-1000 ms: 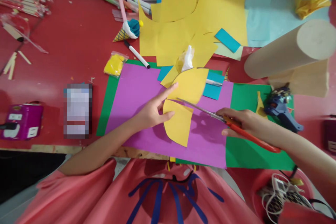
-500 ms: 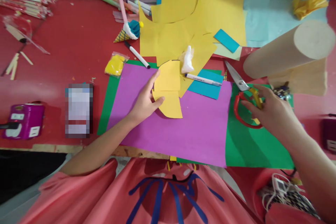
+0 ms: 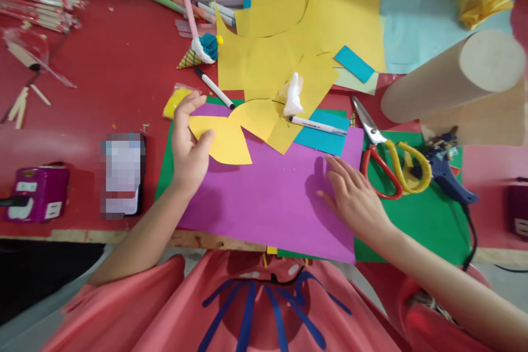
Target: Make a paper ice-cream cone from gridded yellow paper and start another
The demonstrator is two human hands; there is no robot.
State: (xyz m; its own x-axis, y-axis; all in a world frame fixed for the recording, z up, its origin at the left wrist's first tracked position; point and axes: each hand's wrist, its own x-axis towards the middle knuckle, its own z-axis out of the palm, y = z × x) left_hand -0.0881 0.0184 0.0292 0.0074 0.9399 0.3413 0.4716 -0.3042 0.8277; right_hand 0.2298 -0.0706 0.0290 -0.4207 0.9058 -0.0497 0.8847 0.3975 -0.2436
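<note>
My left hand (image 3: 187, 140) pinches a cut yellow paper piece (image 3: 226, 144) by its left edge, above the left part of a purple sheet (image 3: 272, 198). That purple sheet lies on a green sheet (image 3: 416, 214). My right hand (image 3: 355, 201) rests flat and empty, fingers spread, on the right part of the purple sheet. The scissors (image 3: 385, 157), with red and yellow handles, lie on the green sheet just right of my right hand, not touched.
Yellow sheets (image 3: 313, 16) and a white marker (image 3: 317, 125) lie behind. A black-tipped marker (image 3: 213, 88), a paper cone (image 3: 193, 55), a blue glue gun (image 3: 447, 176), a cardboard tube (image 3: 449, 77), a purple box (image 3: 35, 192) and a phone (image 3: 121, 173) surround the work area.
My right hand set the scissors down on the green sheet and moved left onto the purple sheet. My left hand carried the yellow piece to the left.
</note>
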